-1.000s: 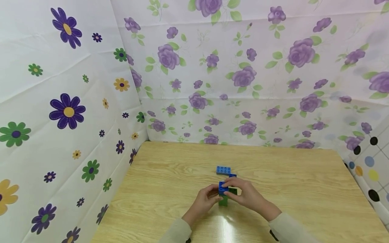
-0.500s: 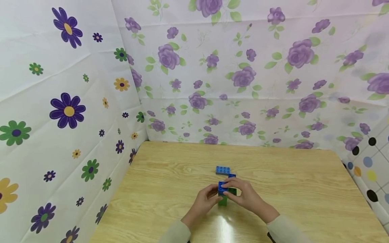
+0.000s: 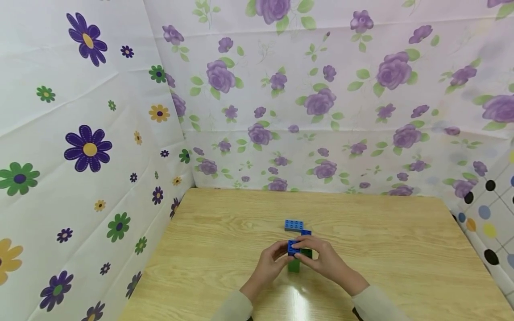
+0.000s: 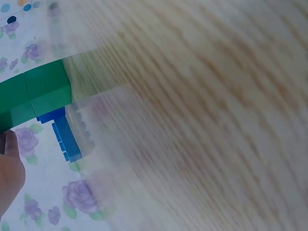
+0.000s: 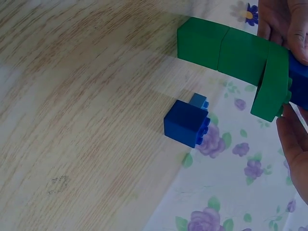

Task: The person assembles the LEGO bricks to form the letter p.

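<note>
A blue toy building brick (image 3: 293,248) tops an upright stack of green bricks (image 3: 294,265) on the table. My left hand (image 3: 270,266) holds the blue brick from the left, its thumb at the near side. From the right, my right hand (image 3: 327,262) pinches the same brick, index finger over its studs and thumb at the front. Beneath it a green brick (image 5: 270,84) juts out sideways from the stack, as the right wrist view shows. In the left wrist view only part of my left hand (image 4: 10,168) appears beside the green column.
Just behind the stack stand a darker blue brick (image 3: 306,232) and a lighter blue eight-stud brick (image 3: 294,225), close together. The wooden table (image 3: 225,223) is bounded by a rose-patterned cloth (image 3: 345,147) at the back and a daisy-patterned cloth (image 3: 132,111) at the left.
The head view has shifted slightly. Both hands keep their hold on the blue brick, with hardly any movement.
</note>
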Motion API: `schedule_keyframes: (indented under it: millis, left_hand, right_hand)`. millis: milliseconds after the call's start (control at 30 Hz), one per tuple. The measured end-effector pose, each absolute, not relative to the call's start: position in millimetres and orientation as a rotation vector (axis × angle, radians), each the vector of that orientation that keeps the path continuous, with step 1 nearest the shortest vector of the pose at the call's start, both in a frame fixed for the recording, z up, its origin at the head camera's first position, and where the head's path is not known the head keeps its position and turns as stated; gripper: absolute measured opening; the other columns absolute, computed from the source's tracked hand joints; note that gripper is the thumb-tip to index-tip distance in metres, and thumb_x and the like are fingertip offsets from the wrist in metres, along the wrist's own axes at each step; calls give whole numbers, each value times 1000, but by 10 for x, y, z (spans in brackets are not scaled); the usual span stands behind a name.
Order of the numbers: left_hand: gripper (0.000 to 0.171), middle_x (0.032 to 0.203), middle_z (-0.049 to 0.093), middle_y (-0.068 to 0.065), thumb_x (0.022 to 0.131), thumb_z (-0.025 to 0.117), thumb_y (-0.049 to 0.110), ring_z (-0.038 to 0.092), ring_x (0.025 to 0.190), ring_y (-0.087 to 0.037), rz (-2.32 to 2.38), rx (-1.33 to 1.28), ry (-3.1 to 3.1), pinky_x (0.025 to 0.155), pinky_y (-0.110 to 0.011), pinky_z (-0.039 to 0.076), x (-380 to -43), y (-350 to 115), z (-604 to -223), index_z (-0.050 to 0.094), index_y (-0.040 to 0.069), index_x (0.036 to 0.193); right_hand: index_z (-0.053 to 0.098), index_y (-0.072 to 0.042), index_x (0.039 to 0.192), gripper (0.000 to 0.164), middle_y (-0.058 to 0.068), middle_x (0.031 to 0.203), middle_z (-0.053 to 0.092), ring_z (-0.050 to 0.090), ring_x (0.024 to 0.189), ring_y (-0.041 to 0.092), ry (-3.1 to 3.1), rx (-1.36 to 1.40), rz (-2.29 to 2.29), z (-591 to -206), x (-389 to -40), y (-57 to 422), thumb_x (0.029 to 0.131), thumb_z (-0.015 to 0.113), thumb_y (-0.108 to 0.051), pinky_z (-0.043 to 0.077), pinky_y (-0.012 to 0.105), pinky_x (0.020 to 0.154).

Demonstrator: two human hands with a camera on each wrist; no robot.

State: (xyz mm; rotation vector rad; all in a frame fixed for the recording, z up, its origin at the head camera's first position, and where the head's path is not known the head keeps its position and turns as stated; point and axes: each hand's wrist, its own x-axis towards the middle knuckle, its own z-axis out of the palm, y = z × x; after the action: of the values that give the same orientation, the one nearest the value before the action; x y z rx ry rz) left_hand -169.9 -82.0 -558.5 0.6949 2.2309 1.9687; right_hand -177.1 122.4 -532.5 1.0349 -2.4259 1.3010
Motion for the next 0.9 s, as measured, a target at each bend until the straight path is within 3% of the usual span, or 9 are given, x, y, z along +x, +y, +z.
schedule_keyframes:
  millis: [200,367,733,900]
  left_hand:
    - [34,123,61,-15,92,63,5,58,117,-23,1974,693,2221,102,-32,47,-1692,-816,-5561,57,2,126]
    - [37,123,61,-15,90,65,3,58,117,-24,2004,669,2233,101,-33,47,-1770,-817,-5762,57,1,125]
    - [37,122,63,-10,90,67,12,59,116,-21,2019,595,2190,100,-27,48,-1792,-834,-5787,59,6,125]
    - [37,122,63,-10,90,67,13,59,116,-20,2018,586,2176,99,-26,48,-1799,-828,-5786,60,6,125]
  right_hand:
    - [70,-17,113,25,2,118,65,61,109,25,-2464,1027,1338,-5289,-1769,1255,88,72,-16,56,40,87]
    - [68,-18,119,25,3,124,62,56,118,29,-2511,937,1611,-5251,-1840,1339,94,65,-20,50,50,94]
    - [62,0,121,27,21,120,61,55,113,42,-2487,752,1692,-5056,-2014,1416,93,60,1,44,60,96]
    - [61,-1,123,30,19,121,61,55,114,41,-2545,691,1677,-5300,-2197,1492,93,63,-4,44,58,98]
